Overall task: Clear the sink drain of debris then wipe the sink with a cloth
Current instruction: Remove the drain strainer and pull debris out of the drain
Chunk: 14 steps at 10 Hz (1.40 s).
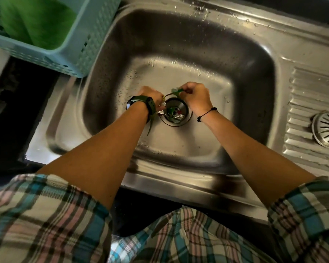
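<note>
Our right hand [195, 96] sits just above the middle of the frame, fingers curled, pinching a small green scrap [176, 91] over the upper rim of the drain [176, 112]. Our left hand [150, 95] is close beside it to the left, fingers bent down at the drain's edge; it seems to grip bits of debris, though the wrist hides the fingertips, so we cannot tell exactly what it holds. A dark watch [141, 105] wraps the left wrist and a thin black cord bracelet [207, 113] the right.

Between the hands, the open drain cup holds the remaining debris [174, 113]: green, red and silvery foil-like pieces, partly covered by our hands. The steel sink [179, 54] around it is wet with droplets.

At the right edge of the frame, a round slotted strainer [328, 129] lies on the ribbed draining board [311, 92]. In the upper left, a pale teal basket [74, 52] overlaps the sink's corner, with a green item [38, 21] inside. Our plaid sleeves [46, 215] fill the bottom of the frame.
</note>
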Available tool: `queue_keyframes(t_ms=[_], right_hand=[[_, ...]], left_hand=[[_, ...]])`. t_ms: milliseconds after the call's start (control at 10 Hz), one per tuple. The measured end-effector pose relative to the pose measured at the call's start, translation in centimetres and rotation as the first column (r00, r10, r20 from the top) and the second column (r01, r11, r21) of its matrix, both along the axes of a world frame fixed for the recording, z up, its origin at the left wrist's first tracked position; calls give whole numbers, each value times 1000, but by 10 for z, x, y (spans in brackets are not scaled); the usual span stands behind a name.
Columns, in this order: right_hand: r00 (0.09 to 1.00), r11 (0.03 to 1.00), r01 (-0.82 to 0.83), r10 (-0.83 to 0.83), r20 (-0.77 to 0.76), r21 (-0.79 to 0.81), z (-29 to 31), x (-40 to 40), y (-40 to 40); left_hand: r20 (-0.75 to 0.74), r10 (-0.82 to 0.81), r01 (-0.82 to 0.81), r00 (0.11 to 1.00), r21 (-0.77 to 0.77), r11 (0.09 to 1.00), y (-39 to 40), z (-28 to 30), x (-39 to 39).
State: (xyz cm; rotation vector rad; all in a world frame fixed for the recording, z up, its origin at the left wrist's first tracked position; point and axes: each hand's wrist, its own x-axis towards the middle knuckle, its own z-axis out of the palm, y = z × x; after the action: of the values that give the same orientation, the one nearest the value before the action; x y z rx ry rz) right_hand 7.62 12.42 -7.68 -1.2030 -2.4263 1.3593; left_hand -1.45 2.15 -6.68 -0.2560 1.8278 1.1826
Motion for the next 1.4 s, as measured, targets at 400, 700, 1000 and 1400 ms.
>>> queue_keyframes(t_ms=[400,700,1000,1400], right_hand=[[995,947,-35,64,81,-320,-9,-4,-13],[767,841,-531,425,480,104,-49,13,-37],[1000,996,14,-13,13,-85,-10,-9,-16],[976,839,189,-219,1,-511,1,-22,-15]], left_hand=[[-89,112,-116,990,-39,992,-4,14,-13],[-149,-25,-8,988,-218,976,-8,-15,-16],[-72,-91,76,993,-181,981,-16,-7,-11],[-77,136,-140,988,-49,989,-17,-3,-24]])
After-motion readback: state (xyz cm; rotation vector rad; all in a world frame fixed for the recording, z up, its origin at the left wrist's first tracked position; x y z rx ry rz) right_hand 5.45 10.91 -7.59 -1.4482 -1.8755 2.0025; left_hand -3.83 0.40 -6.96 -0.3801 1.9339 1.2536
